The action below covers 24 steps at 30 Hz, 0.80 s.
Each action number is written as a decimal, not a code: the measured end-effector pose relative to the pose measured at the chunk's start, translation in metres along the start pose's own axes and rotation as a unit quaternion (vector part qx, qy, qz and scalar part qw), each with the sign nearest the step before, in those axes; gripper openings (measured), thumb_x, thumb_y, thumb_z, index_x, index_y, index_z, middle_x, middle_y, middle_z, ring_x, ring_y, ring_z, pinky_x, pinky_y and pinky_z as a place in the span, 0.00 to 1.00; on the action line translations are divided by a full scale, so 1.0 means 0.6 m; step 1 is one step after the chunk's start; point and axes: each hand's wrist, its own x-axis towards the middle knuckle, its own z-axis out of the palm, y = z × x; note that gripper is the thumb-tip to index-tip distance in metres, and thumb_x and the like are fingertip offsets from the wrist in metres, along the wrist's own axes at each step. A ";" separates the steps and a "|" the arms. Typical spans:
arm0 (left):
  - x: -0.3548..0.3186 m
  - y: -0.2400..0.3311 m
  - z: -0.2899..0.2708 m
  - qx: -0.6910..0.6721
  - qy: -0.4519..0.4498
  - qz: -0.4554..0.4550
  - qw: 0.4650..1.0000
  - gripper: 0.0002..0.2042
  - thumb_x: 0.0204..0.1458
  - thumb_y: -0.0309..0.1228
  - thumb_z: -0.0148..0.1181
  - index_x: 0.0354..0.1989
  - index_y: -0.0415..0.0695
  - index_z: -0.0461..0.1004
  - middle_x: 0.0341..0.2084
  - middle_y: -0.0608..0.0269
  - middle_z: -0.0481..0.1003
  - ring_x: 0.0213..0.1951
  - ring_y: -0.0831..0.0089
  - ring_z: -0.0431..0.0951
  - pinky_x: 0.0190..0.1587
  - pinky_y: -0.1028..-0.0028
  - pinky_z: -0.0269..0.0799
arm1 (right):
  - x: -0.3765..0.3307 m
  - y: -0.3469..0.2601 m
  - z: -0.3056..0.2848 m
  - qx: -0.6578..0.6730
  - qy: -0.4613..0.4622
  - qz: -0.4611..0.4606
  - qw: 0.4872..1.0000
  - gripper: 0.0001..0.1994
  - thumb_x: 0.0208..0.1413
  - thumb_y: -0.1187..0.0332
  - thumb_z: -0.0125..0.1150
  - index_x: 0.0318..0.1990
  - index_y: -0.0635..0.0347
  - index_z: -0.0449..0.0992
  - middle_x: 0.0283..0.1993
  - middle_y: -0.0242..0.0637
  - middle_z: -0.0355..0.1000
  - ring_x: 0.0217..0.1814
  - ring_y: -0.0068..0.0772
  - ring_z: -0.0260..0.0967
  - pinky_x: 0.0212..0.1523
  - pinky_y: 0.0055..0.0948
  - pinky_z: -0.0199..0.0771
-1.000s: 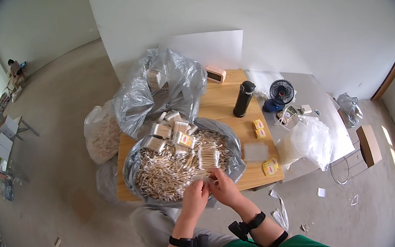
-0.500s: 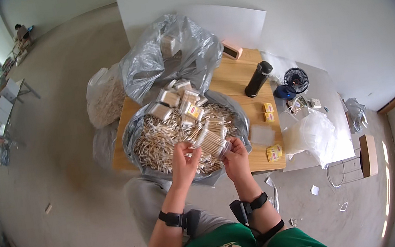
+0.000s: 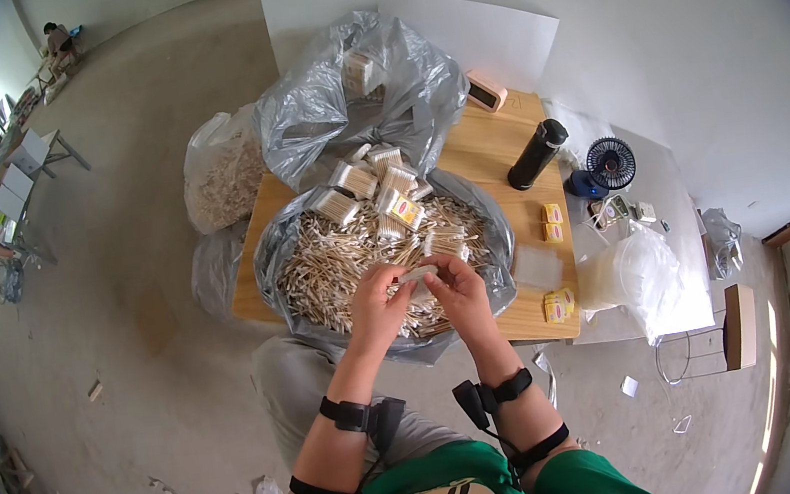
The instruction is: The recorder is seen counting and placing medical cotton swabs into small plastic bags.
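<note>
One wooden table [image 3: 481, 152] under swab heap [image 3: 322, 269] – gray floor [image 3: 171, 379], pale wall [image 3: 677, 25] behind.

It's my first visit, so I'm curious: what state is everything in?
Left hand, pinching small whitish bundle
Right hand, pinching same bundle
Loose white-tipped brown swabs, heaped
Grey plastic bag around them, open
Black cylindrical bottle, upright, capped
Blue-and-black round fan, upright; spinning unclear
White flat panel, leaning against wall

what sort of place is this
Looks like a packing workshop: a grey plastic bag holds loose white-tipped cotton swabs, rectangular clear swab packs lie on top, and small yellow cards sit on the wooden table.
</note>
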 end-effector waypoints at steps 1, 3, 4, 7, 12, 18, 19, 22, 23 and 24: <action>0.002 0.001 0.002 -0.027 0.002 -0.020 0.999 0.06 0.47 0.24 0.62 0.33 0.39 0.73 0.27 0.66 0.71 0.29 0.78 0.72 0.31 0.79 0.67 | 0.001 0.003 0.003 0.000 -0.001 0.000 1.000 0.11 0.54 0.73 0.59 0.43 0.67 0.71 0.37 0.32 0.72 0.38 0.20 0.68 0.40 0.20 0.68; -0.001 -0.009 0.008 -0.111 0.006 -0.086 0.990 0.06 0.48 0.25 0.62 0.33 0.39 0.73 0.27 0.67 0.72 0.28 0.79 0.72 0.31 0.80 0.67 | 0.005 0.009 0.008 0.062 0.014 0.052 0.997 0.07 0.53 0.74 0.59 0.38 0.66 0.72 0.33 0.30 0.72 0.34 0.18 0.68 0.37 0.18 0.67; -0.003 -0.014 0.011 -0.194 0.007 -0.150 0.969 0.06 0.48 0.26 0.61 0.32 0.39 0.73 0.27 0.67 0.72 0.28 0.80 0.71 0.31 0.80 0.67 | 0.006 0.012 0.012 0.062 0.011 0.052 0.997 0.07 0.53 0.74 0.59 0.38 0.66 0.72 0.33 0.30 0.72 0.34 0.18 0.68 0.37 0.18 0.67; -0.008 -0.026 0.017 -0.289 0.014 -0.223 0.931 0.05 0.50 0.27 0.60 0.32 0.40 0.73 0.26 0.69 0.72 0.28 0.82 0.70 0.31 0.81 0.66 | 0.007 0.021 0.024 0.146 0.039 0.057 0.987 0.03 0.52 0.76 0.60 0.33 0.64 0.73 0.31 0.28 0.71 0.32 0.15 0.66 0.34 0.15 0.66; -0.003 -0.029 0.027 -0.378 0.058 -0.275 0.882 0.04 0.51 0.27 0.60 0.32 0.41 0.73 0.27 0.69 0.72 0.28 0.84 0.70 0.33 0.82 0.65 | 0.016 0.034 0.037 0.251 0.079 0.086 0.961 0.02 0.51 0.77 0.61 0.30 0.63 0.73 0.29 0.29 0.72 0.31 0.16 0.66 0.34 0.15 0.65; 0.002 -0.028 0.039 -0.551 0.130 -0.332 0.754 0.05 0.50 0.28 0.62 0.31 0.43 0.72 0.29 0.69 0.74 0.32 0.81 0.73 0.39 0.79 0.68 | 0.024 0.026 0.047 0.338 0.085 0.111 0.931 0.02 0.52 0.79 0.58 0.29 0.62 0.72 0.31 0.34 0.73 0.33 0.23 0.69 0.40 0.22 0.69; 0.004 -0.028 0.038 -0.572 0.132 -0.339 0.735 0.05 0.49 0.28 0.63 0.31 0.44 0.72 0.29 0.68 0.74 0.33 0.80 0.73 0.40 0.78 0.68 | 0.027 0.026 0.047 0.338 0.085 0.111 0.931 0.02 0.52 0.79 0.58 0.29 0.62 0.72 0.31 0.34 0.73 0.33 0.23 0.69 0.40 0.22 0.69; 0.005 -0.034 0.038 -0.595 0.124 -0.333 0.721 0.05 0.49 0.28 0.62 0.32 0.44 0.72 0.29 0.68 0.74 0.34 0.79 0.73 0.42 0.78 0.68 | 0.030 0.026 0.046 0.356 0.087 0.114 0.923 0.03 0.52 0.77 0.58 0.29 0.61 0.72 0.31 0.35 0.74 0.32 0.23 0.70 0.39 0.22 0.69; 0.006 -0.033 0.038 -0.595 0.125 -0.333 0.721 0.05 0.49 0.28 0.62 0.32 0.44 0.72 0.29 0.68 0.74 0.34 0.79 0.73 0.42 0.78 0.68 | 0.030 0.026 0.046 0.371 0.087 0.111 0.918 0.03 0.52 0.78 0.58 0.28 0.61 0.72 0.31 0.35 0.74 0.33 0.24 0.70 0.40 0.23 0.70; 0.008 -0.031 0.039 -0.604 0.138 -0.342 0.707 0.05 0.49 0.28 0.62 0.31 0.44 0.72 0.29 0.67 0.74 0.34 0.79 0.73 0.42 0.77 0.68 | 0.030 0.026 0.045 0.385 0.087 0.108 0.912 0.04 0.52 0.78 0.58 0.28 0.60 0.72 0.32 0.36 0.74 0.34 0.24 0.70 0.41 0.24 0.70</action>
